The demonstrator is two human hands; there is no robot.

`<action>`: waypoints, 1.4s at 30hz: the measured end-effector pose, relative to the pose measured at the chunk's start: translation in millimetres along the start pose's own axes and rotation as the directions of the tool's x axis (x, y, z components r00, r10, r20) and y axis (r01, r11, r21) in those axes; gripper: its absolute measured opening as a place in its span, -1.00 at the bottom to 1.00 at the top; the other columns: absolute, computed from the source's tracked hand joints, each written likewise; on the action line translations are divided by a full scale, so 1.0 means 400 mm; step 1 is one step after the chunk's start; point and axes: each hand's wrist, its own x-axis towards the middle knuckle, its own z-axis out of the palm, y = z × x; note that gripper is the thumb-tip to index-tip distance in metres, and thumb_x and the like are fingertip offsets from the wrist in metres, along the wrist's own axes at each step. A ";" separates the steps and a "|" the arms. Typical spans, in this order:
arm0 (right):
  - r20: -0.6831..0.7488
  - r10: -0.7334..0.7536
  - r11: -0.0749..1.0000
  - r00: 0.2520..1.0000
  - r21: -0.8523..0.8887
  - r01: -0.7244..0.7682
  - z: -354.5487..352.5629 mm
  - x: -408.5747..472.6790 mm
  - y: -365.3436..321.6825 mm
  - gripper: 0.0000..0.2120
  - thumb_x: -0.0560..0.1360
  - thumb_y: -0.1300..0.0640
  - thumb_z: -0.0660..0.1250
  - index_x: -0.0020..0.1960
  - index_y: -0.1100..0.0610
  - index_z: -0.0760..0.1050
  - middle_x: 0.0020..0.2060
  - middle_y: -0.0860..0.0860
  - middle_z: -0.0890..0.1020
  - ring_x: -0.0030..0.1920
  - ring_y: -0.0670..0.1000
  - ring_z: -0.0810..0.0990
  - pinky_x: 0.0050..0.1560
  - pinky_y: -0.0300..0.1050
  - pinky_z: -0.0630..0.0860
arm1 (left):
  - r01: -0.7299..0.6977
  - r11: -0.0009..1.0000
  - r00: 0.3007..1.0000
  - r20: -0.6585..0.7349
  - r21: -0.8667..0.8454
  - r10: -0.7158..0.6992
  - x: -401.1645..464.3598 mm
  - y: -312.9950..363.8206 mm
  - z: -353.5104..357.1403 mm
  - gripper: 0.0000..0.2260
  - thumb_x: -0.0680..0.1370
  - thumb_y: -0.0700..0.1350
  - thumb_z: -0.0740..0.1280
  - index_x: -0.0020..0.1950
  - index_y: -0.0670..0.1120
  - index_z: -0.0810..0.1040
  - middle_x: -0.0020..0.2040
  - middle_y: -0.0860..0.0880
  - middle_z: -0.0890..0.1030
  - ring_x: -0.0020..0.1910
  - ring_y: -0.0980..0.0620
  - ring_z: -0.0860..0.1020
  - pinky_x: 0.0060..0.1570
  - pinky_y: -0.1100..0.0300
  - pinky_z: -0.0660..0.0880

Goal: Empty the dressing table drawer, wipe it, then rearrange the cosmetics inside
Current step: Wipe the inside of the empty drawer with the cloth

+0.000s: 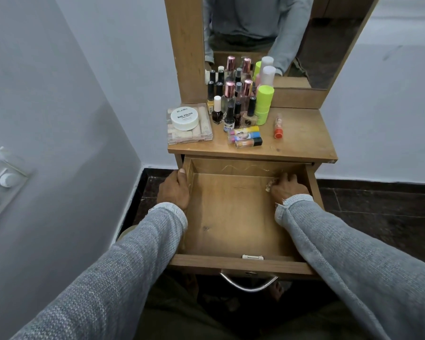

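The wooden drawer (231,217) is pulled out and holds no cosmetics. My left hand (174,190) grips its left wall from outside, thumb over the rim. My right hand (286,187) is at the drawer's back right corner, fingers curled on a small pale cloth (269,186) that is mostly hidden under it. On the tabletop (302,136) stand several nail polish bottles (231,109), a white nail polish remover jar (184,118) on a clear palette case (189,136), neon green sticks (263,106), three small tubes lying flat (247,136) and an orange one (278,126).
A mirror (280,40) rises behind the tabletop. A grey wall with a switch plate (5,177) is on the left. Dark floor (378,209) lies on both sides of the table. The drawer's metal handle (249,282) juts toward my legs.
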 end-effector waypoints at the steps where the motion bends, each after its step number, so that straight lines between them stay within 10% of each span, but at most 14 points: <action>1: -0.017 -0.007 1.000 1.000 -0.003 0.007 -0.003 0.002 0.000 -0.59 0.61 0.11 0.06 0.41 0.24 0.23 0.34 0.21 0.32 0.33 0.24 0.34 0.25 0.15 0.36 | 0.004 1.000 1.000 0.000 -0.003 -0.004 -0.002 0.002 -0.001 -0.59 0.68 0.04 -0.02 0.05 -0.17 0.52 0.02 -0.13 0.59 -0.07 -0.08 0.46 -0.02 0.13 0.30; 10: -0.179 -0.143 0.969 0.973 0.174 0.174 -0.009 -0.023 0.026 -0.75 0.52 0.14 0.29 0.17 0.20 0.54 0.20 0.18 0.49 0.16 0.20 0.50 0.15 -0.03 0.44 | 0.079 0.989 0.997 0.014 -0.127 -0.077 0.003 0.001 -0.001 -0.60 0.67 0.06 0.00 0.02 -0.15 0.54 -0.06 -0.04 0.58 -0.07 -0.05 0.51 -0.02 0.14 0.31; 13: -0.224 -0.218 0.810 0.950 0.502 0.304 -0.009 -0.058 -0.047 -0.86 0.53 0.13 0.30 -0.03 0.16 0.60 -0.14 0.07 0.65 -0.11 0.07 0.62 -0.14 -0.18 0.46 | 0.100 0.980 0.995 0.039 -0.171 -0.094 0.004 0.000 0.001 -0.60 0.67 0.05 0.01 0.06 -0.17 0.53 -0.05 -0.03 0.56 -0.03 -0.08 0.52 -0.01 0.15 0.30; 18: -0.242 -0.234 0.480 0.942 0.814 0.328 0.004 -0.051 -0.225 -0.86 0.53 0.19 0.31 0.03 0.20 0.59 -0.13 0.05 0.65 -0.11 -0.01 0.60 -0.04 -0.14 0.51 | 0.114 0.972 0.992 0.072 -0.204 -0.101 -0.007 0.014 -0.006 -0.62 0.68 0.03 -0.02 0.21 -0.15 0.48 0.01 0.02 0.47 0.00 0.01 0.42 0.03 0.19 0.24; 24: -0.226 -0.257 0.355 0.940 0.882 0.310 0.070 0.014 -0.345 -0.76 0.49 0.29 0.32 0.13 0.13 0.55 0.04 0.06 0.65 0.08 0.04 0.59 0.24 -0.02 0.48 | 0.089 0.983 0.987 0.146 -0.159 -0.066 -0.002 0.023 -0.022 -0.62 0.70 0.00 -0.06 0.33 -0.18 0.38 0.28 -0.16 0.46 0.20 -0.01 0.39 0.02 0.26 0.14; 33: -0.128 -0.631 0.291 0.765 0.875 0.387 0.106 -0.054 -0.266 -0.72 0.38 0.45 0.39 -0.10 0.09 0.56 -0.19 -0.06 0.64 -0.17 -0.17 0.61 -0.06 -0.25 0.55 | 0.113 0.989 0.968 0.236 -0.096 -0.088 0.017 0.017 -0.035 -0.62 0.69 0.03 -0.06 0.33 -0.18 0.34 0.32 -0.21 0.44 0.31 -0.16 0.40 0.08 0.20 0.20; 42: -0.239 -0.496 0.241 0.835 0.886 0.396 0.108 -0.039 -0.289 -0.73 0.39 0.44 0.39 -0.02 0.14 0.55 -0.15 -0.02 0.64 -0.12 -0.11 0.60 0.00 -0.24 0.52 | 0.093 0.991 0.977 0.202 -0.097 -0.072 0.006 0.022 -0.032 -0.62 0.69 0.02 -0.05 0.28 -0.21 0.36 0.26 -0.22 0.48 0.26 -0.17 0.44 0.01 0.22 0.19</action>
